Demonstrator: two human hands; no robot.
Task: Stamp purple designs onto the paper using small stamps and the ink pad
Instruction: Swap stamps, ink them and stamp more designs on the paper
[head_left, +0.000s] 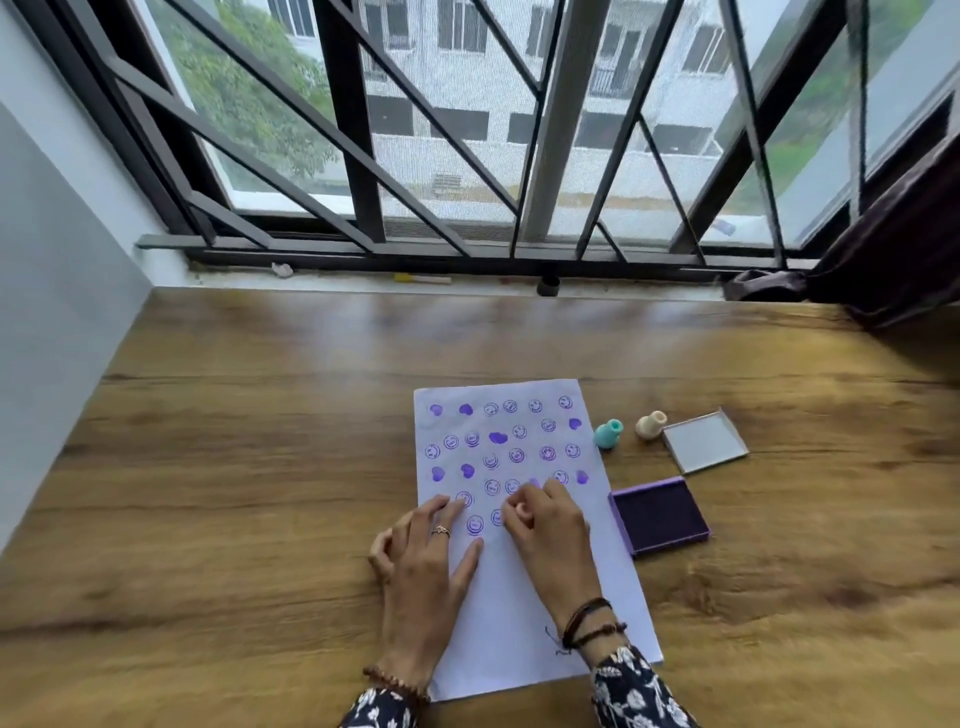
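From the head view, you are in the middle of a stamping step: your right hand (545, 525) is pinching a small pink stamp (523, 512) in its fingers (511, 519) and holding it down on, or just above, the paper (519, 613), at the right end of the lowest row of prints; the blur is keeping me from telling whether the face is touching. Your left hand (428, 558) is lying flat with fingers spread and grasping nothing, its fingertips pressing the paper's left edge to keep it from sliding on the bench (234, 467). The upper half of the sheet is already carrying rows of purple smileys and hearts (497, 437), while the lower half is bare, so I judge the task to be roughly half done. The ink pad (660, 514) is sitting open just beside the paper's right edge, near your right hand, with its lid (706, 441) lying apart behind it. Two spare stamps, a teal stamp (608, 434) and a cream stamp (650, 425), are lying between the paper and the lid. The next move, as I read it, is calling for a straight lift so the print is not smearing, then a short reach right to the pad to re-ink, and a return to the bare space below the last row, with your left hand holding the sheet down.
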